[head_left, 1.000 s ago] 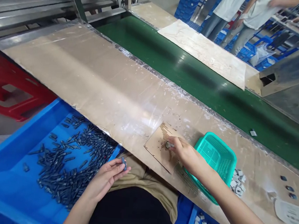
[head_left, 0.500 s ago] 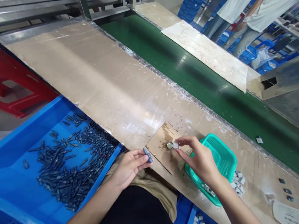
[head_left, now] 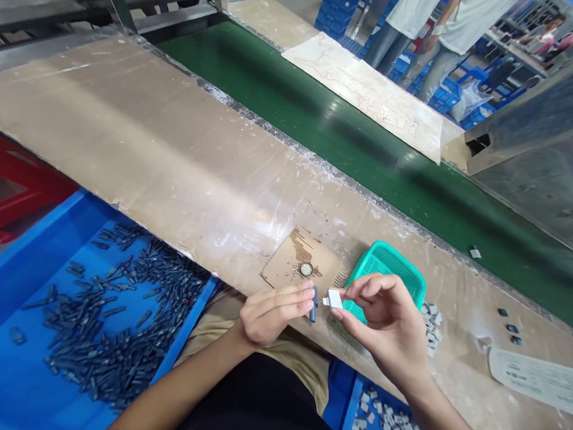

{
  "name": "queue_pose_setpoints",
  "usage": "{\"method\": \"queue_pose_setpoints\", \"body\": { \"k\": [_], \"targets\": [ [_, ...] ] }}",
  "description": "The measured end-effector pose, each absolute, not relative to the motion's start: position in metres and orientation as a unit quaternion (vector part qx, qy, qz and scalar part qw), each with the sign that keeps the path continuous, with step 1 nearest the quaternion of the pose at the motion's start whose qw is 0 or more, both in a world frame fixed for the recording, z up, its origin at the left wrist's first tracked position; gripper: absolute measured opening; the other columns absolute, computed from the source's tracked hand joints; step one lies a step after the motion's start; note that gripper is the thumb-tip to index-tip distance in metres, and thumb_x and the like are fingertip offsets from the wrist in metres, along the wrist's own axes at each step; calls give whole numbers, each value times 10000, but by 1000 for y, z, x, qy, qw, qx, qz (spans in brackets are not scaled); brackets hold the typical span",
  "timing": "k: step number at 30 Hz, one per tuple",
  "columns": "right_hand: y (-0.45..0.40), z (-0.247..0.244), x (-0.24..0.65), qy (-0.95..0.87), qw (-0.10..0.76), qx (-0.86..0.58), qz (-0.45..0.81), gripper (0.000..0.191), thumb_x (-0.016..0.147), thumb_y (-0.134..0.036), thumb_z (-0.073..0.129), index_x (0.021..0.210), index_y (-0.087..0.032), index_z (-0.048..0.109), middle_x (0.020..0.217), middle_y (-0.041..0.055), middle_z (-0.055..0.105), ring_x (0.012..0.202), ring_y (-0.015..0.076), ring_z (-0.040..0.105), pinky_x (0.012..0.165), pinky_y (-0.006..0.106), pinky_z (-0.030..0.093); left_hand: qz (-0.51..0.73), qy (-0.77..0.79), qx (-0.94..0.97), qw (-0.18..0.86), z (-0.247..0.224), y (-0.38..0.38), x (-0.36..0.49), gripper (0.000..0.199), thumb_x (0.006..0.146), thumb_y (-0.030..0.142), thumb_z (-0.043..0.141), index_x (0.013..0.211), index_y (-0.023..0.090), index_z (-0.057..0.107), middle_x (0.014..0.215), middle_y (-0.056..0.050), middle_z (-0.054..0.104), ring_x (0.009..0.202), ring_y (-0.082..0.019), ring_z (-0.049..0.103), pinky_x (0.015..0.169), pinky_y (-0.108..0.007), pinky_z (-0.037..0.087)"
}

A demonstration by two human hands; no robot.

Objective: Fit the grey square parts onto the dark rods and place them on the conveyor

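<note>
My left hand (head_left: 278,311) is closed on a small dark blue plastic piece (head_left: 314,304), held upright at the fingertips. Facing it across a narrow gap, my right hand (head_left: 390,318) pinches a small white block (head_left: 334,299) whose short tab points at the blue piece. Just beyond my hands, a small round dish with a pale centre (head_left: 306,269) rests on a stained cardboard sheet (head_left: 277,261). A green plastic basket (head_left: 403,262) stands behind my right hand, which partly hides it.
At left, a blue bin (head_left: 9,291) holds many dark blue pieces. Another blue bin (head_left: 349,418) below the table contains white pieces. A green conveyor belt (head_left: 276,100) runs beyond the tabletop. White pieces (head_left: 431,328), dark pieces (head_left: 511,327) and a paper sheet (head_left: 543,381) lie right.
My right hand has drawn the white block back from the round dish toward my left hand. My left hand has turned the blue piece upright and moved right. The view has shifted slightly.
</note>
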State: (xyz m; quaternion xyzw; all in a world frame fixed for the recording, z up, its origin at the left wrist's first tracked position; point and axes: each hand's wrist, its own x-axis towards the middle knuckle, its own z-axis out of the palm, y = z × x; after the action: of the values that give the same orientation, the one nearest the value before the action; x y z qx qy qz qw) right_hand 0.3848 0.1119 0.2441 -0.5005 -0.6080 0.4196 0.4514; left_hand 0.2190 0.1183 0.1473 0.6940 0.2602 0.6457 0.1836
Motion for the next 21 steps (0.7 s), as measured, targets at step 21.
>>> {"method": "queue_pose_setpoints", "body": {
  "k": [21],
  "targets": [
    [266, 207, 542, -504, 433, -744, 66, 221, 729, -279, 674, 819, -151, 518, 810, 33, 595, 763, 176, 617, 731, 349, 506, 490, 551, 605, 299, 132, 132, 209, 221, 716, 274, 688, 931, 327, 698, 901, 36, 717, 823, -234, 677, 834, -333, 547]
  ]
}}
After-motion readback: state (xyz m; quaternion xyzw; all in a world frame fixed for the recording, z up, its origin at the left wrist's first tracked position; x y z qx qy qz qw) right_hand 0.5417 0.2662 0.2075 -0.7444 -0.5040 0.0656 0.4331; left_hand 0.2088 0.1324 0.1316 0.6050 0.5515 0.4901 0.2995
